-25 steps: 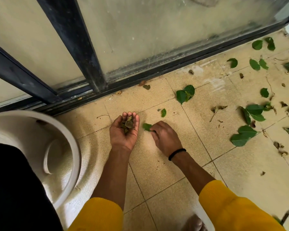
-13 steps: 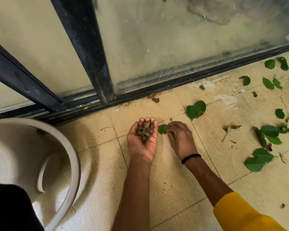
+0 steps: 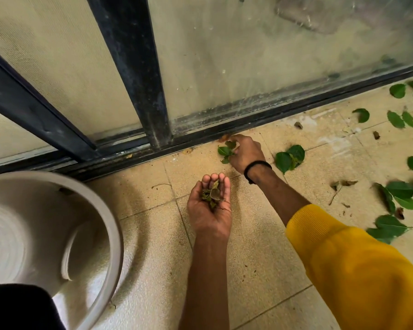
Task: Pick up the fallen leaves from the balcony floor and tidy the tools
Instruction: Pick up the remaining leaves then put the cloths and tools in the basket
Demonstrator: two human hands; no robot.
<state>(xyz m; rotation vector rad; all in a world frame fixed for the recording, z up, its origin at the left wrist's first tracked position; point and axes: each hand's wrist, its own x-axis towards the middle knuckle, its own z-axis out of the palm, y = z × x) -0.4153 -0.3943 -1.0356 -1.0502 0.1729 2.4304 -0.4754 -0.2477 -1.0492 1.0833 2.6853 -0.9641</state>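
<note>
Right hand (image 3: 244,152) has reached up to door track (image 3: 248,122), pinching green leaves (image 3: 225,152). Left hand (image 3: 210,206) cupped upward, holding scraps (image 3: 211,194) — tilt or overfilling would likely spill them.

A home balcony, at the foot of a sliding glass door.

Beige floor tiles (image 3: 260,258) ran up to the door's dark metal track (image 3: 248,121), with dusty glass (image 3: 260,55) above it. Green fallen leaves (image 3: 290,158) lay scattered on the tiles to the right of the track's near end, and a pale round tub (image 3: 116,236) stood left of it.
</note>
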